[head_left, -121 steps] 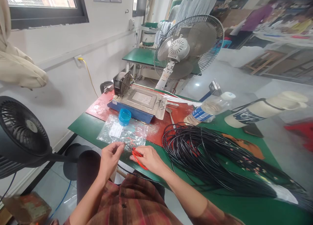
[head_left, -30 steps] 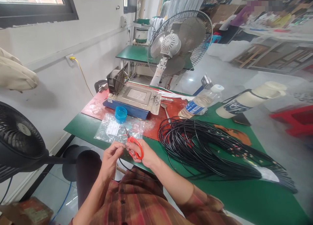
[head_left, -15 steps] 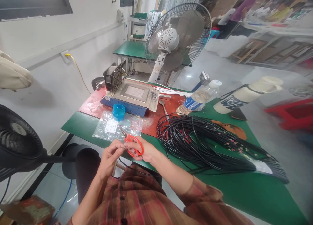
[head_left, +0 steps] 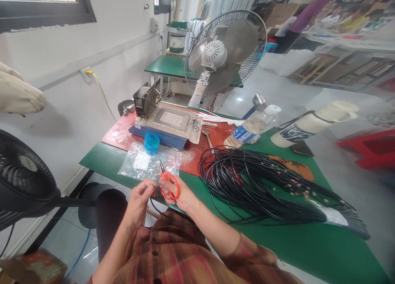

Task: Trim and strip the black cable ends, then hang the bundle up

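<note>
My left hand (head_left: 140,199) pinches the end of a black cable (head_left: 158,210), whose length runs down and right across my lap. A small stripped tip shows at the fingertips. My right hand (head_left: 183,196) is wrapped round the red handles of a pair of scissors (head_left: 170,184), with the pointed blades directed up and away from me. The two hands are close together at the table's near edge. Just beyond the blades lies a clear plastic bag (head_left: 125,169) with a white label, and a blue round tub (head_left: 152,144) stands on it.
A large coil of black cables (head_left: 247,181) covers the table to the right. Behind the tub sits a blue solder pot (head_left: 157,135) with a small fan (head_left: 145,102). A water bottle (head_left: 247,132), a cream flask (head_left: 308,125) and a spoon (head_left: 208,138) lie or stand farther right.
My right hand and the scissors have drawn slightly apart from my left fingertips, and the blades point more upward. My left hand still pinches the cable end. The view has shifted slightly.
</note>
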`<state>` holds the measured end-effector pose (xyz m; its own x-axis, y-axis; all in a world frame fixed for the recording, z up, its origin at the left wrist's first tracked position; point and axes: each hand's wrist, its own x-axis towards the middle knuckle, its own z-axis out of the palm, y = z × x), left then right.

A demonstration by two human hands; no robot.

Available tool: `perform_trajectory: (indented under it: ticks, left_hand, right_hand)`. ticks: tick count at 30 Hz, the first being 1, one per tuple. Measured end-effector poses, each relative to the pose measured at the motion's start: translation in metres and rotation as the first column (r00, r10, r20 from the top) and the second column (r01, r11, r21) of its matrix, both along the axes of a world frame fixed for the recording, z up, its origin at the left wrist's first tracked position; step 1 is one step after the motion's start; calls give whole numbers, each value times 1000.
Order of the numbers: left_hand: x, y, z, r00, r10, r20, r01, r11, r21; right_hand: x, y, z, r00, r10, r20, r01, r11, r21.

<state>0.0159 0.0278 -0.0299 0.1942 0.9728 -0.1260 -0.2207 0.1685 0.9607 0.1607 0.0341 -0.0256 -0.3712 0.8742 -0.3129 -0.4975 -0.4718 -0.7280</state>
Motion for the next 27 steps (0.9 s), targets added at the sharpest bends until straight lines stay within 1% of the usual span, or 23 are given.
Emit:
perform_trajectory:
  ticks: [4,7,10,12,13,15,17,19,22,24,25,26,27]
  left_hand:
    - [1,-1,1,1000,-2,28,3,1000,-12]
    - [2,-2,3,1000,-1,12,1,1000,-4]
    - [1,-2,1,997,77,4,-77,996,-39]
    - [0,-1,-2,989,148,6,-147,986,-81]
    - [-1,-1,-3,984,178,5,-176,979,-97]
    - [-1,-1,-5,977,211,4,-210,972,-110]
    - [-1,-1,-5,976,217,10,-215,971,-103]
    - [0,-2,-3,980,198,16,-196,978,-77]
    - [2,-3,0,986,168,6,-168,985,-41]
    - [1,-2,0,984,179,12,-178,982,-63]
    - [0,-2,0,981,194,21,-191,977,-91]
    - [-1,-1,1,977,209,35,-203,971,-125]
    - [-2,0,2,974,220,55,-209,964,-163]
  right_hand:
    - [-3,-1,-5,1000,-2,-21,3,1000,21]
    - [-6,-1,-4,1000,-13,-1,13,999,45]
    - [-8,0,-1,992,-96,85,90,993,79]
    - [-8,-1,0,967,-177,185,150,978,147]
    - [-8,-2,0,950,-207,233,165,968,187]
    - [-8,-3,0,928,-229,294,160,958,240]
    - [-9,-3,0,926,-216,309,141,958,248]
    - [-10,-2,0,922,-214,321,134,958,254]
    - [-12,0,2,898,-270,348,176,944,279]
    - [-11,1,4,858,-321,402,188,923,335]
    - [-10,1,5,820,-356,447,173,900,400]
    - [-8,0,6,770,-402,496,138,863,486]
    - [-6,0,5,711,-457,535,81,808,583]
